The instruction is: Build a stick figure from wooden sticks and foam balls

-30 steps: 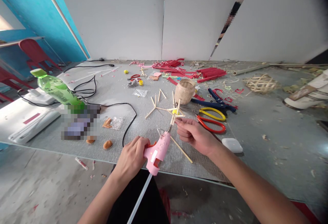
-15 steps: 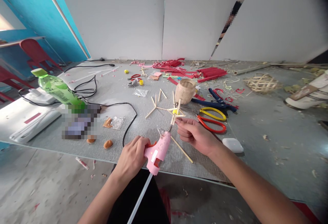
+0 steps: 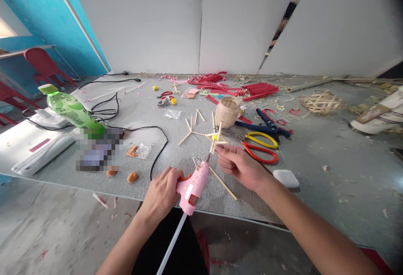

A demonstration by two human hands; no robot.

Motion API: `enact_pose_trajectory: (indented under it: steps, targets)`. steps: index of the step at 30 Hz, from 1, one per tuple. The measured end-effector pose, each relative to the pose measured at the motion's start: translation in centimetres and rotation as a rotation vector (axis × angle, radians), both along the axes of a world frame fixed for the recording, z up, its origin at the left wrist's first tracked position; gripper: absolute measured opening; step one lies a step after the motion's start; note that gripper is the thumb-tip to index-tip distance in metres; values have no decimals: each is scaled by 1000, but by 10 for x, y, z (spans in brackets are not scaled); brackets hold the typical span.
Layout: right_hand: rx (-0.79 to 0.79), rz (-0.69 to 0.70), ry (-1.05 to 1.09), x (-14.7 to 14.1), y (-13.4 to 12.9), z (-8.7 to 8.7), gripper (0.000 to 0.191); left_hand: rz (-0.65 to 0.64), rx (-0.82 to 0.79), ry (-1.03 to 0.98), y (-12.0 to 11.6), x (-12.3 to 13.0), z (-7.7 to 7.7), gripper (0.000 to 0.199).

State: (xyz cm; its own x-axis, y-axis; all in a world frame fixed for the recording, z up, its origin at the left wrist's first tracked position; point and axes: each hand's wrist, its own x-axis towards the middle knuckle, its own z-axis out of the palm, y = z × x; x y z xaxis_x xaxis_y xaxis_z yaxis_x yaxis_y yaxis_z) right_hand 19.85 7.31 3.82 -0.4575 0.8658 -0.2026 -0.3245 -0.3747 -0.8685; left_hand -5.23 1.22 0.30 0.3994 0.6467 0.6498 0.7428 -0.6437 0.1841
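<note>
My left hand [image 3: 164,193] is wrapped round the handle of a pink hot glue gun [image 3: 195,184], and a clear glue stick [image 3: 172,241] juts from its rear. The nozzle points at a small figure of pale wooden sticks [image 3: 219,131] with a yellow piece [image 3: 215,137] in its middle. Between thumb and fingers, my right hand [image 3: 234,161] pinches a stick of this figure at its near side. Whether nozzle and stick touch is too small to tell. A loose wooden stick [image 3: 223,184] lies just right of the gun. More joined sticks [image 3: 191,131] lie behind, to the left.
Behind my right hand stand a woven bamboo cup [image 3: 227,111], scissors with red and yellow handles [image 3: 260,152] and blue pliers [image 3: 272,124]. A white case [image 3: 286,178] sits by my right forearm. Leftward are a green bottle [image 3: 74,111], a black cord [image 3: 160,130] and red strips [image 3: 260,90] farther back.
The glue gun has shifted very slightly to the left with my left hand. My right hand and the stick figure look the same.
</note>
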Motion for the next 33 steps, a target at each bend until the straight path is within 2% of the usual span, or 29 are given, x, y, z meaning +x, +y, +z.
enact_pose_trajectory:
  steps: [16, 33]
  targets:
    - [18, -1, -22, -1, 1, -1, 34, -17, -23, 1, 0, -1, -4, 30]
    - [14, 0, -8, -1, 0, -1, 31, -13, -6, 2, -1, 0, -1, 28]
